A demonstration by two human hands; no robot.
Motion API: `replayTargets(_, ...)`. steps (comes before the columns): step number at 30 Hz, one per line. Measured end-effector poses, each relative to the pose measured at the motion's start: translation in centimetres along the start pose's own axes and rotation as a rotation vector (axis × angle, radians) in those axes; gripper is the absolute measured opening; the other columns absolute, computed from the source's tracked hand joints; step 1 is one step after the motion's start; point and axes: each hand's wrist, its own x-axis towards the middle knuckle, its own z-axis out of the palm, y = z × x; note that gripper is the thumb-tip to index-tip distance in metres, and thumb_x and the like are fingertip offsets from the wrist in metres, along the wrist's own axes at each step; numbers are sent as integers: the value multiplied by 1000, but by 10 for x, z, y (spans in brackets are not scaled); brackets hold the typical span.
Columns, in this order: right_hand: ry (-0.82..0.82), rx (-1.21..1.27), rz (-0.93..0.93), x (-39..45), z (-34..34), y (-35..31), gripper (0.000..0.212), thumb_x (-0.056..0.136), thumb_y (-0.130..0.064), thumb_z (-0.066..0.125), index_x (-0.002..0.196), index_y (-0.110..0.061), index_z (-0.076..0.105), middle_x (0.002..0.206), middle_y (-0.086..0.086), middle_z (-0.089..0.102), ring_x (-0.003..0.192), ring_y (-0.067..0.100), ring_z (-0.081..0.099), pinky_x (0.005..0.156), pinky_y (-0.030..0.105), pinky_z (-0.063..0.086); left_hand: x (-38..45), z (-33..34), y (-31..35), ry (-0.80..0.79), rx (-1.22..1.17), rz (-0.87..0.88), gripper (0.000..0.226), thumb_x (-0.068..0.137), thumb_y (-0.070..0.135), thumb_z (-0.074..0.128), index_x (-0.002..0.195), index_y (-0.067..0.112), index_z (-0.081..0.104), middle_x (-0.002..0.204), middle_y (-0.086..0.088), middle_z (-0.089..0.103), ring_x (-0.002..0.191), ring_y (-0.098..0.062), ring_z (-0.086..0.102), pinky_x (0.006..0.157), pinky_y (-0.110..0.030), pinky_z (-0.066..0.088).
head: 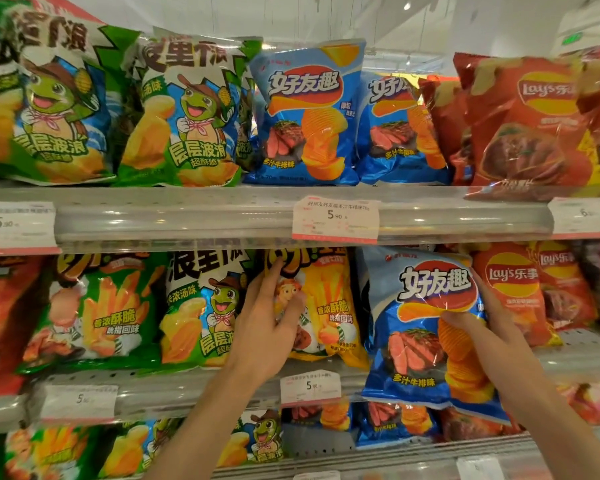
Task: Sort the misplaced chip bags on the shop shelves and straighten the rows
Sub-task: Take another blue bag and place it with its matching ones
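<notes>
Right hand (pixel 482 327) grips glossy blue steak-picture chip bag (pixel 426 327).

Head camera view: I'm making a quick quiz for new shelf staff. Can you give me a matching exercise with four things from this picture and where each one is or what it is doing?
Things
1. left hand
2. right hand
3. red Lay's bag
4. price tag reading 5.90

Places or states
A. on the top shelf, at the right
B. gripping the blue steak-flavour bag
C. on the rail under the top shelf's blue bags
D. resting on the yellow fries bag

Pairs: 1-D, 2-B, 3-A, 4-C
</notes>
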Motion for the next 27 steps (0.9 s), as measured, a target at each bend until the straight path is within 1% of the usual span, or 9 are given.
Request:
replayTargets(3, -4, 15, -5, 1, -2, 2, 65, 92, -20, 64, 144, -52, 40, 118, -36, 52, 115, 5, 52, 101, 39, 41, -3, 0, 1, -74, -7, 51, 59, 101, 44, 52, 153, 49, 24, 155, 19, 32, 128, 6, 38, 95, -10, 31)
replayTargets(5, -5, 21, -5, 1, -3, 2, 65, 93, -19, 64, 144, -51, 41, 118, -34, 54, 111, -3, 52, 98, 37, 41, -5, 0, 3, -93, -18, 86, 60, 101, 44, 53, 152, 52, 23, 153, 21, 33, 126, 8, 37, 96, -11, 31)
replayTargets(7, -2, 30, 6, 1, -5, 4, 65, 92, -19, 64, 143, -52, 41, 125, -26, 58, 119, 7, 55, 101, 40, 44, -7, 1, 5, -89, -19, 101, 61, 100, 44, 53, 152, 53, 22, 153, 22, 31, 129, 8, 37, 99, -15, 33)
replayTargets(11, -21, 25, 23, 2, -8, 8, 64, 91, -27, 66, 136, -64, 41, 138, -16, 58, 127, 20, 54, 106, 55, 44, -11, -1, 9, -77, 15, 128, 63, 99, 46, 53, 153, 52, 20, 158, 19, 26, 132, 3, 40, 89, -3, 36)
replayTargets(13, -21, 25, 15, 1, -7, 8, 64, 91, -27, 66, 136, -66, 40, 138, -16, 57, 127, 20, 55, 106, 55, 44, -13, -4, 10, -72, 36, 139, 63, 99, 49, 52, 153, 53, 19, 160, 16, 24, 119, 13, 42, 91, -8, 45)
replayTargets(17, -29, 45, 8, -2, -2, 4, 65, 93, -24, 64, 136, -65, 39, 132, -18, 59, 122, 19, 57, 104, 53, 46, -19, -10, 12, -53, 56, 123, 62, 98, 53, 51, 151, 57, 18, 159, 13, 25, 97, 30, 46, 95, -38, 55)
replayTargets(20, -20, 50, 7, -4, 2, 1, 63, 94, -21, 63, 137, -62, 42, 126, -23, 58, 119, 17, 57, 102, 51, 47, -29, -17, 12, -21, 63, 148, 63, 99, 49, 52, 150, 57, 17, 160, 13, 25, 120, 13, 46, 99, -24, 50)
replayTargets(22, -26, 56, 5, -4, 6, -1, 60, 94, -20, 62, 132, -63, 44, 121, -25, 59, 113, 13, 59, 100, 50, 48, -36, -24, 11, -3, 55, 149, 62, 99, 47, 52, 151, 56, 19, 159, 10, 26, 137, -7, 40, 99, -29, 53)
replayTargets(27, -76, 60, 20, -4, 18, -5, 60, 94, -23, 64, 129, -68, 43, 116, -18, 66, 105, 16, 66, 91, 46, 53, -53, -50, 8, 22, 57, 100, 64, 98, 37, 54, 151, 54, 24, 157, 10, 28, 97, 16, 54, 74, -24, 58)
